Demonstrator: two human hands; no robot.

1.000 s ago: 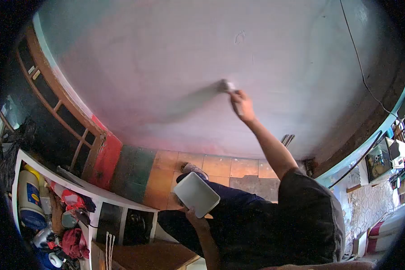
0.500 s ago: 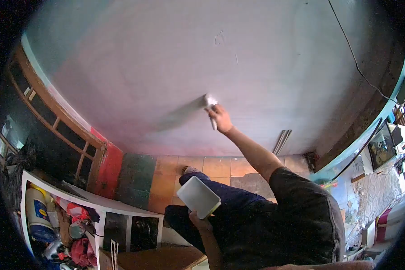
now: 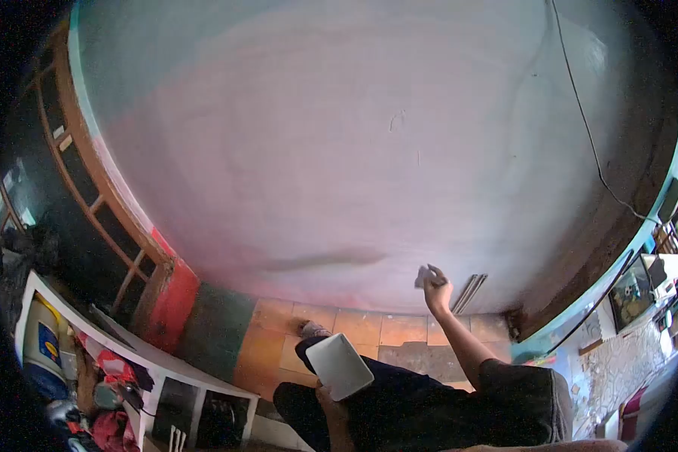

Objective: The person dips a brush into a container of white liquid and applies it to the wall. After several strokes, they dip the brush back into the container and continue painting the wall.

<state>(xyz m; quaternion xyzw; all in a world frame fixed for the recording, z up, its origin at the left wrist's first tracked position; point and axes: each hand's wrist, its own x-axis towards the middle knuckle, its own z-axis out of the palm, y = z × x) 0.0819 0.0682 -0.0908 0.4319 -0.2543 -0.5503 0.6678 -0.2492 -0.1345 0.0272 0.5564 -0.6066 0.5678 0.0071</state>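
A rectangular white plastic tub [image 3: 340, 367] is in my left hand [image 3: 328, 395], whose fingers grip its lower edge. The tub's inside faces up, low over my bent leg. My right hand [image 3: 437, 291] is closed around a paintbrush [image 3: 422, 276], low and right of centre, in front of the wall. Motion smears the pale head of the brush, and my fingers hide much of its handle. The wall [image 3: 316, 173] is coated pale pinkish white, with bluish green toward the upper left and stronger pink near the bottom.
Thin rods [image 3: 471, 294] lean at the wall's foot, right of my right hand. A white cabinet [image 3: 203, 380] with stuffed shelves stands lower left, beside a wood-framed door [image 3: 90, 203]. A cable [image 3: 589, 124] hangs on the right. Orange tiles [image 3: 358, 324] cover the floor.
My right hand has come down and to the right with the paintbrush, away from the middle of the wall. The view has tilted upward slightly; my left hand still holds the tub.
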